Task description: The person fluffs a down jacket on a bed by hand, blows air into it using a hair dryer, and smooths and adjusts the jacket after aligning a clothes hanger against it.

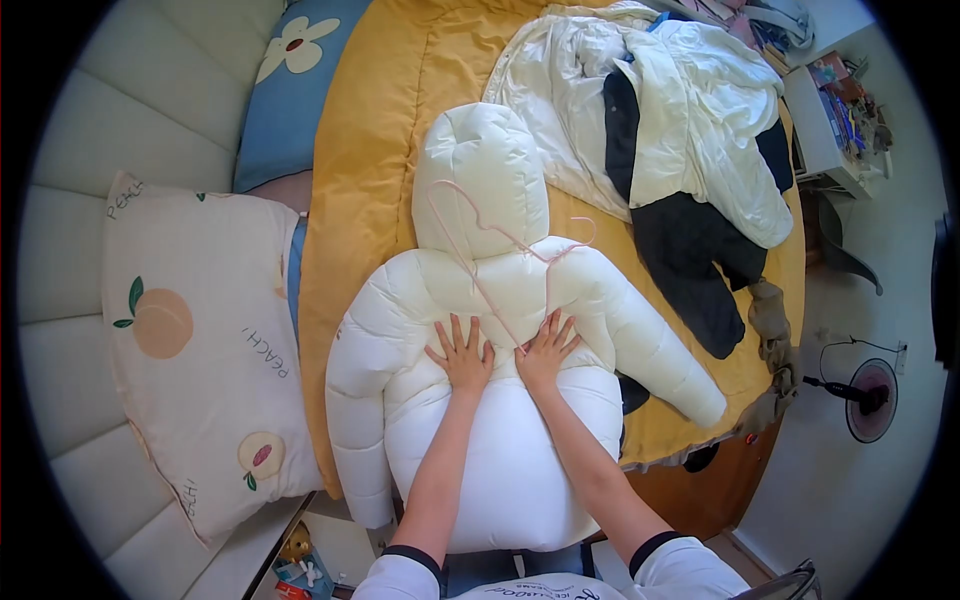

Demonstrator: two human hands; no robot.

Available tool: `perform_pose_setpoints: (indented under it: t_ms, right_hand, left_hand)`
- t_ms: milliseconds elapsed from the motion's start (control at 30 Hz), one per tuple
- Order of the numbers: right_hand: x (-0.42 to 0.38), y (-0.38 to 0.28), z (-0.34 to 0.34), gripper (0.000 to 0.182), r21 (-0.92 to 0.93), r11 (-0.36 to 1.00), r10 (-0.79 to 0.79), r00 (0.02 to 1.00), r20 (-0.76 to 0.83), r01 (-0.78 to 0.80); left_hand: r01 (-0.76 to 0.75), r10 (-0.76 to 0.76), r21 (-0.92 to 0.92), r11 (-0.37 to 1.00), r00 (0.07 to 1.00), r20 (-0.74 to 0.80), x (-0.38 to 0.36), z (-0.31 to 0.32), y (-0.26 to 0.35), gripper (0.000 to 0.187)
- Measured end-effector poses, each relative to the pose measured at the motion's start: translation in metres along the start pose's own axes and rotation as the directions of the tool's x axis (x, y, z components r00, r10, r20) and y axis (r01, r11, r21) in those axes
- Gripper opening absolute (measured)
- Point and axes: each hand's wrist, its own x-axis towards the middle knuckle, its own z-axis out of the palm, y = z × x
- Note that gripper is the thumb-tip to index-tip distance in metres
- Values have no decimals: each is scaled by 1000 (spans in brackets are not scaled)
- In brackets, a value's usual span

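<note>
A puffy white hooded jacket (500, 440) lies spread on the yellow bed cover, its hood (482, 175) toward the top and its sleeves out to both sides. On its upper back rests a thin pink hanger (465, 262). My left hand (462, 355) presses flat on the jacket's middle with fingers spread. Beside it, to the right, my right hand (546, 352) also lies on the jacket, fingers spread, at the hanger's lower end. Whether its thumb touches the hanger is hard to tell.
White clothing (690, 130) and dark clothing (690, 260) lie on the yellow cover (370, 120) at the upper right. Pillows, one with peaches (215, 330) and one blue (290, 110), are at left. A fan (872, 400) and a shelf (825, 140) stand at right.
</note>
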Motion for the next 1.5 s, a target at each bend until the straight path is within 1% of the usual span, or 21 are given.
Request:
perform_pose_setpoints:
  t_ms: [133, 200, 233, 267, 300, 333, 367, 400, 433, 500, 600, 667, 767, 833, 1000, 1133, 1200, 1233, 1300, 1367, 1500]
  right_hand:
    - [8, 8, 28, 72, 12, 1000, -1, 1000, -14, 1]
    - [13, 6, 29, 69, 35, 999, 7, 1000, -15, -6]
    - [22, 3, 20, 62, 64, 994, 79, 993, 89, -85]
    - [29, -2, 5, 55, 84, 983, 145, 971, 191, -164]
    - [26, 0, -18, 55, 83, 983, 146, 969, 198, -165]
    - [29, 2, -53, 48, 262, 925, 207, 942, 265, -277]
    - [30, 3, -89, 40, 419, 819, 255, 903, 346, -392]
    - [20, 3, -123, 36, 400, 882, 188, 965, 183, -247]
    - [1, 4, -153, 33, 353, 929, 107, 994, 20, -107]
    - [-39, 7, -190, 40, 273, 944, 129, 970, 208, -184]
    - [-108, 5, -161, 50, 293, 939, 101, 958, 270, -182]
    - [-124, 11, -125, 55, 221, 969, 50, 962, 267, -111]
    - [-142, 31, -68, 63, 161, 987, -27, 969, 246, -14]
    - [-131, 31, -43, 66, 126, 983, -141, 989, 50, 133]
    - [-103, 29, -22, 64, 142, 990, -42, 986, 164, 19]
    - [-94, 33, -26, 63, 214, 974, -101, 988, 113, 75]
    - [-88, 17, -59, 59, 224, 974, -56, 989, 133, 25]
    - [-89, 9, -87, 59, 222, 975, -57, 990, 129, 27]
    - [-115, -6, -147, 56, 316, 936, 64, 958, 278, -154]
    - [-154, -7, -174, 55, 304, 931, 78, 925, 372, -201]
    - [-222, 24, -122, 56, 277, 959, -46, 933, 356, -58]
  left_hand:
    - [4, -3, 50, 999, 1000, -23, 12, 23, -1, 55]
    - [36, -37, 14, 999, 998, 60, 24, 17, 2, 56]
    - [36, -37, 17, 999, 997, 61, 28, 5, 3, 56]
    - [78, -53, -132, 988, 982, 183, 34, -15, 4, 56]
    - [140, -52, -271, 952, 950, 309, 33, -37, 3, 56]
    - [-5, 67, -592, 806, 994, 84, 25, -59, -10, 56]
    - [-45, 69, -483, 874, 997, 31, 9, -100, -14, 56]
    - [-79, 79, -363, 928, 997, -16, -10, -142, -16, 56]
    - [-73, 60, -380, 922, 997, -47, -34, -168, -22, 56]
    - [-61, 37, -400, 914, 997, -68, -81, -183, -28, 57]
    - [-9, 0, -282, 959, 1000, -31, -137, -144, -22, 60]
    - [-36, 51, -78, 996, 979, 199, -151, -101, -20, 61]
    - [-39, 40, -10, 999, 983, 179, -159, -36, -40, 58]
    - [-38, 45, -47, 998, 987, 152, -139, -12, -44, 56]
    - [7, -4, -23, 1000, 995, 98, -104, 3, -33, 61]
    - [11, -11, 0, 1000, 994, 109, -94, -8, -25, 64]
    - [103, -49, -140, 985, 936, 347, -84, -39, -17, 65]
    - [101, -46, -142, 985, 938, 344, -86, -64, -14, 65]
    - [28, 4, -219, 975, 989, 145, -108, -122, -9, 66]
    - [-19, 27, -227, 974, 999, 32, -155, -144, -13, 65]
    - [-75, 83, -127, 989, 995, 58, -229, -87, -34, 61]
